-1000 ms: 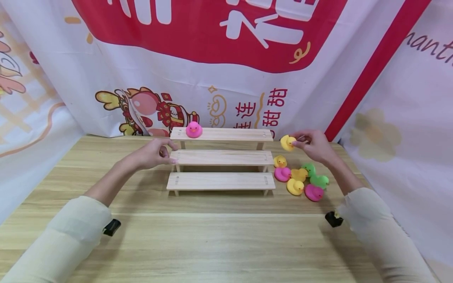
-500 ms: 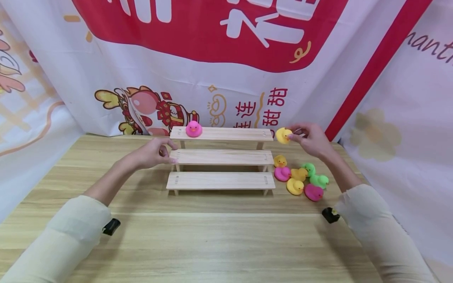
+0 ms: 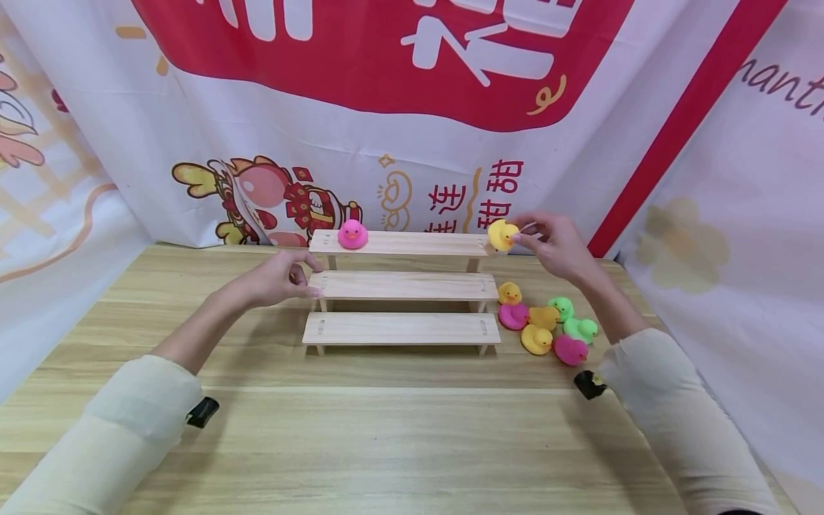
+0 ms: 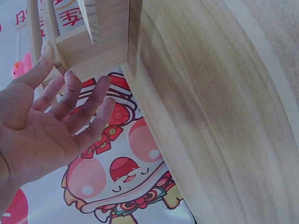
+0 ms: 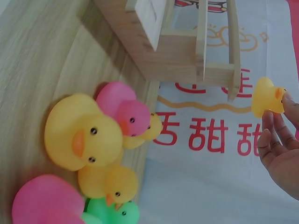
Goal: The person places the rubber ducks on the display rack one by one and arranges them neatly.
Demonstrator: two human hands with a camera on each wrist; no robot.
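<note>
Wooden Stand [image 3: 400,289] Rose in Three Tiers

Ducks [image 3: 544,318] clustered beside its right end. The left hand [image 3: 282,280] gripped the middle tier's end; the right hand [image 3: 555,244] pinched a yellow duck [image 3: 499,235] just above the top tier's right end.

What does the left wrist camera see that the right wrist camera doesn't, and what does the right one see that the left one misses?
Only the left wrist view: the left hand by a shelf end, the pink duck up on the stand, and the printed cartoon's face.

Only the right wrist view: the right hand pinching a yellow duck, plus a group of pink, yellow and green ducks on the table.

Both: parts of the wooden stand, the wooden table, and the cloth with red writing.
</note>
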